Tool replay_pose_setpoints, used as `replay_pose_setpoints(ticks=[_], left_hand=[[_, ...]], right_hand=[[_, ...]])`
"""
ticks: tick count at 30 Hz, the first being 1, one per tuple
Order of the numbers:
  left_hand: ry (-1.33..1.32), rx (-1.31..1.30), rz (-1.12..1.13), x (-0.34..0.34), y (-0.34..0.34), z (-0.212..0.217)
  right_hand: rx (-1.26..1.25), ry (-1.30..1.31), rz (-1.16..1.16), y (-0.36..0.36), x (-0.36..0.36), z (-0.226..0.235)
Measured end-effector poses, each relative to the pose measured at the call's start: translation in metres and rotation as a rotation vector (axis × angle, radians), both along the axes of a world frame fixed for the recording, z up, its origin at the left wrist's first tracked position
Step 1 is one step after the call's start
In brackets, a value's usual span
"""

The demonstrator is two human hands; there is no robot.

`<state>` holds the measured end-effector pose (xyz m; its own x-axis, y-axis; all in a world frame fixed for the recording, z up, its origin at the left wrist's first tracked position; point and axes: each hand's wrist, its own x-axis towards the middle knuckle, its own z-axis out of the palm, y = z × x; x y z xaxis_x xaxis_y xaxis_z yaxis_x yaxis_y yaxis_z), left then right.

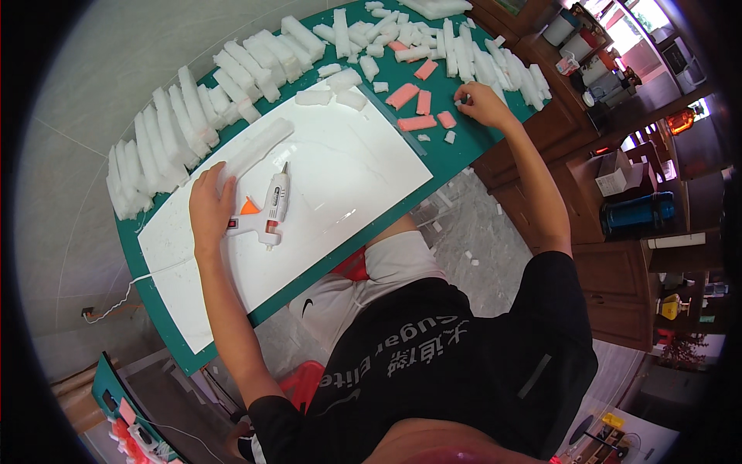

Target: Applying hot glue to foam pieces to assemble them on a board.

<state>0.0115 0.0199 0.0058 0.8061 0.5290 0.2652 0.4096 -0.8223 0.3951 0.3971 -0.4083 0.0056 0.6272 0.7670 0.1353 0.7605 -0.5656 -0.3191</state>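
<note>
On the left of the white board (pixel 348 193), my left hand (pixel 210 207) closes around the lower end of a long white foam strip (pixel 263 147). A white hot glue gun (pixel 276 203) with an orange trigger (pixel 250 206) lies just to the right of that hand, its nozzle pointing away from me. My right hand (pixel 483 104) is at the right of the green table, fingertips pinched together beside upright white foam strips (pixel 495 76). Whatever is between those fingertips is too small to make out. Several pink foam pieces (pixel 417 122) lie left of this hand.
Rows of white foam strips (pixel 174 127) line the far left edge of the green table (pixel 464 143). Loose white chunks (pixel 382 31) pile up at the far side. A white cord (pixel 154 272) crosses the left edge. Wooden cabinets (pixel 610 286) stand to the right. Foam scraps (pixel 437 226) litter the floor.
</note>
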Motion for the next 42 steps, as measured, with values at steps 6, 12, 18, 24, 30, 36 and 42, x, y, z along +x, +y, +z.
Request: replay_pose_setpoints(ticks=[6,12,18,24,30,36,42], left_hand=[[-0.012,-0.032,0.005,-0.001,0.001,-0.002],[-0.021,-0.005,-0.001,-0.002,0.0,-0.001],[-0.022,0.003,-0.011,0.0,0.002,-0.003],[-0.005,-0.028,0.013,-0.002,0.001,-0.002],[0.011,-0.013,0.015,0.001,0.001,-0.002],[0.012,-0.017,0.016,0.002,0.003,-0.002],[-0.056,0.054,-0.011,-0.002,0.009,-0.01]], right_hand=[[0.114,0.192,-0.045,-0.001,-0.019,0.01],[0.137,0.587,0.072,-0.003,-0.059,0.029],[0.079,0.55,0.045,-0.004,-0.06,0.013],[0.055,0.519,0.022,-0.002,-0.071,0.016],[0.04,0.511,0.05,-0.003,-0.078,0.02],[0.124,0.538,0.081,0.018,-0.085,0.034],[0.308,0.617,0.239,0.078,-0.094,0.036]])
